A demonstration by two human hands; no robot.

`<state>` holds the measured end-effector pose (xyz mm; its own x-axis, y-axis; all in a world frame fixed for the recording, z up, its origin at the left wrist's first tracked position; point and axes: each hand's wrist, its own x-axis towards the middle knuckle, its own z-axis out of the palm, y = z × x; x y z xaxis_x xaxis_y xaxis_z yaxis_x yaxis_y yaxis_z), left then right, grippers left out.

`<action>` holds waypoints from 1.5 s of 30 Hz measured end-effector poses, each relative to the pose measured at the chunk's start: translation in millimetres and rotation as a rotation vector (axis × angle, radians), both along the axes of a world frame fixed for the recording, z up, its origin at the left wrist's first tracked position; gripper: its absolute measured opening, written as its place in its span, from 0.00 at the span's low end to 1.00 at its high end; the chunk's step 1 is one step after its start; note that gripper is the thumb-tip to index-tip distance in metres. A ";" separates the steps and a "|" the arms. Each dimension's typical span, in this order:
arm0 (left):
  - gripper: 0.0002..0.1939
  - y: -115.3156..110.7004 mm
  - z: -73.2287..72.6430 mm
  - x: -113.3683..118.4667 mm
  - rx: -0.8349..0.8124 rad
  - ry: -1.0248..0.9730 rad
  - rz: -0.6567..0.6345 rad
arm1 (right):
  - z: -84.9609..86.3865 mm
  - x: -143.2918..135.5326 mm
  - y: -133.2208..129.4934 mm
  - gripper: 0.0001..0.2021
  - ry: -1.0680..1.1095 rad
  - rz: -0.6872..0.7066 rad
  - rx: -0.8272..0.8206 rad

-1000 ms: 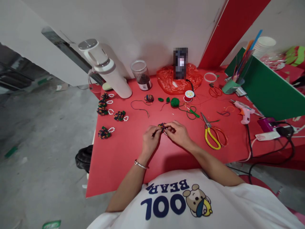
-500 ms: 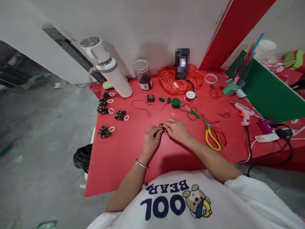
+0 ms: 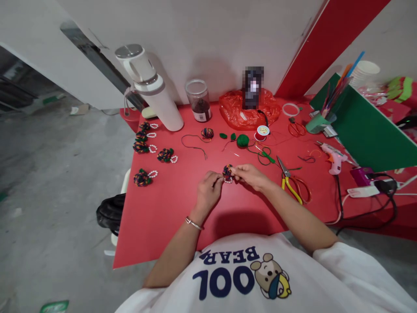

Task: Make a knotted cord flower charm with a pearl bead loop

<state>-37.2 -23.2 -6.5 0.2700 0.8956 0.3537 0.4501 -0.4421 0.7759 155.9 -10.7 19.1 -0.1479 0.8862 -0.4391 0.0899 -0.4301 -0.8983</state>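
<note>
Between my two hands is a multicoloured yarn flower (image 3: 227, 170) with a loop of white beads hanging at its near side. My right hand (image 3: 250, 175) pinches the flower's right edge between thumb and fingertips. From the other side, my left hand (image 3: 209, 188) has its fingers closed at the flower's lower left edge. Similar yarn flowers (image 3: 142, 178) with bead loops lie along the table's left side, and another yarn flower (image 3: 165, 155) sits a little inward. Beyond my hands lie a needle (image 3: 236, 154), a green yarn ball (image 3: 243, 140) and small green leaves (image 3: 223, 135).
Yellow-handled scissors (image 3: 288, 180) and a pink glue gun (image 3: 332, 157) with a cord are on the right. A green crochet hook (image 3: 268, 155), thread spool (image 3: 262, 133) and multicoloured yarn ball (image 3: 207, 133) lie farther back. A white bottle (image 3: 163, 104) and a jar (image 3: 199, 102) stand by the wall.
My right hand has drawn back slightly to the right, its fingers now at the flower's edge. More of the flower and its bead loop shows. The view has shifted slightly.
</note>
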 end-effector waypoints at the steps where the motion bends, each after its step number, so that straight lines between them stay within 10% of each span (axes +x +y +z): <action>1: 0.09 -1.3 0.4 0.1 0.005 0.005 -0.022 | -1.3 0.4 -1.2 0.19 0.098 -0.035 -0.098; 6: 0.09 -8.7 1.4 4.1 0.012 0.080 -0.146 | -0.5 0.5 -7.7 0.20 0.385 -0.096 -0.338; 12: 0.09 -7.1 4.5 9.9 -0.035 -0.016 -0.224 | -5.9 -9.6 -18.6 0.15 0.407 -0.127 -0.202; 26: 0.11 4.6 4.4 12.3 0.018 0.131 -0.100 | -20.6 -9.9 -34.3 0.08 -0.744 -0.005 0.782; 45: 0.08 7.4 -5.9 9.7 -0.036 -0.011 -0.097 | -27.6 -16.2 -28.6 0.07 -0.657 -0.064 0.714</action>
